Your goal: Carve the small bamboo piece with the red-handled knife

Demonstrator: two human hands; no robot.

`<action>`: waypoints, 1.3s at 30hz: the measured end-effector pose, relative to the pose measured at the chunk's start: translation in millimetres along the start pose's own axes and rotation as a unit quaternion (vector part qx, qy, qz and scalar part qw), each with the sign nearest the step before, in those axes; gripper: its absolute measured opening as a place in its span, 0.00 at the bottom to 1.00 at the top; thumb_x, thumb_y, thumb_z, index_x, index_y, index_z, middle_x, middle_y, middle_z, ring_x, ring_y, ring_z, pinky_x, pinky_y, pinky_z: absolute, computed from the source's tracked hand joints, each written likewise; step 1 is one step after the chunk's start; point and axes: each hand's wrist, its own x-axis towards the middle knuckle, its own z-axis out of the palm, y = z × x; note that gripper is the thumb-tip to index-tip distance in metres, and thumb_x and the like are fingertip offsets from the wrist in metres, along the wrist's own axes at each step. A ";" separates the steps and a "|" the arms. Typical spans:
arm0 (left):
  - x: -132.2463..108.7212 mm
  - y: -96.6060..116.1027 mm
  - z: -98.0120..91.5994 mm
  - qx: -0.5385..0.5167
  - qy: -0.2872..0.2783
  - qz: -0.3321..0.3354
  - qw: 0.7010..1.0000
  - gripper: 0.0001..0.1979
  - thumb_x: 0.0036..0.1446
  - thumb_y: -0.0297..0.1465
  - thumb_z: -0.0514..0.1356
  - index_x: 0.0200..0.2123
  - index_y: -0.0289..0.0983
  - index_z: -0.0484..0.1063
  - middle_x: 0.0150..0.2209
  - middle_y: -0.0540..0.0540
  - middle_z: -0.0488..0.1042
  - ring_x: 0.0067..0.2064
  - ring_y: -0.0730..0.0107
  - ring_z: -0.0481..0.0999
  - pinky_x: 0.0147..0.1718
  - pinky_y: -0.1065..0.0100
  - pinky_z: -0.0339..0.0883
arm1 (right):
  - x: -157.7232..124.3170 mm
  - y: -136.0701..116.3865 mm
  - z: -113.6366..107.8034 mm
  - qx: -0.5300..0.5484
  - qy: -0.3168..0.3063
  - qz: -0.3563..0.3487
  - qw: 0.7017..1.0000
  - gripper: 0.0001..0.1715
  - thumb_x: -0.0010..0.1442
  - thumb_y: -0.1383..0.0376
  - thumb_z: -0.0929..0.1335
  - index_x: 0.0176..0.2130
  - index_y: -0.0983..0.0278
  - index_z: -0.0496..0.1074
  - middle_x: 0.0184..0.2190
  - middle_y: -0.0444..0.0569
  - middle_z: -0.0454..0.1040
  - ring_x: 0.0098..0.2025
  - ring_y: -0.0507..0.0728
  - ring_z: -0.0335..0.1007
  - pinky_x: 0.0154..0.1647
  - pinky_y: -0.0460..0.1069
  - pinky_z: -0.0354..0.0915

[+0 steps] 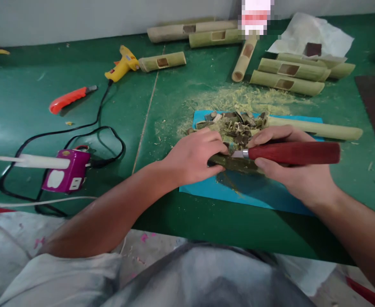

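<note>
My left hand (pixel 193 157) is closed around a short green bamboo piece (pixel 238 164) lying on a blue mat (pixel 257 194). My right hand (pixel 289 170) grips a carving knife by its red wooden handle (pixel 294 152), and the blade meets the bamboo piece right beside my left thumb. A heap of bamboo shavings and chips (pixel 234 123) lies just behind both hands on the mat. A long pale bamboo stick (pixel 315 128) lies along the mat's far right edge.
Several cut bamboo tubes (pixel 286 76) lie at the back of the green table (pixel 174 221), with sawdust (pixel 245 98) before them. To the left are a yellow glue gun (pixel 123 64), an orange utility knife (pixel 67 99), a purple power strip (pixel 66 175) and black cables.
</note>
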 end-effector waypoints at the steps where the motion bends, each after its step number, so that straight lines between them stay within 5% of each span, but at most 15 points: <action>1: -0.3 -0.5 -0.4 -0.002 -0.004 -0.003 1.000 0.12 0.62 0.34 0.70 0.47 0.37 0.80 0.47 0.41 0.82 0.49 0.56 0.81 0.48 0.57 0.74 | 0.6 0.1 -0.2 0.004 -0.003 -0.002 1.000 0.13 0.59 0.67 0.78 0.42 0.52 0.78 0.41 0.42 0.85 0.43 0.59 0.84 0.46 0.56 0.80; 10: -3.4 -2.2 -0.4 0.005 -0.002 0.001 1.000 0.10 0.63 0.35 0.70 0.46 0.37 0.79 0.46 0.42 0.83 0.48 0.57 0.80 0.49 0.58 0.74 | 5.4 2.3 -4.8 0.021 -0.069 -0.016 0.997 0.08 0.59 0.61 0.81 0.37 0.53 0.80 0.40 0.45 0.85 0.45 0.61 0.83 0.51 0.59 0.80; 21: -1.7 -0.1 -2.9 0.004 -0.002 0.006 1.000 0.09 0.64 0.34 0.68 0.45 0.37 0.79 0.46 0.42 0.82 0.49 0.57 0.81 0.47 0.58 0.74 | 2.8 2.3 -1.9 -0.045 -0.044 -0.026 0.998 0.09 0.59 0.65 0.78 0.40 0.53 0.81 0.40 0.43 0.85 0.42 0.61 0.83 0.46 0.58 0.81; 39: -2.3 4.0 -5.1 0.019 -0.008 0.012 1.000 0.06 0.65 0.31 0.66 0.44 0.36 0.77 0.45 0.41 0.81 0.48 0.56 0.80 0.45 0.59 0.73 | 0.8 0.8 2.5 -0.034 -0.043 -0.031 0.998 0.06 0.63 0.64 0.78 0.38 0.51 0.82 0.40 0.42 0.86 0.45 0.61 0.84 0.52 0.60 0.80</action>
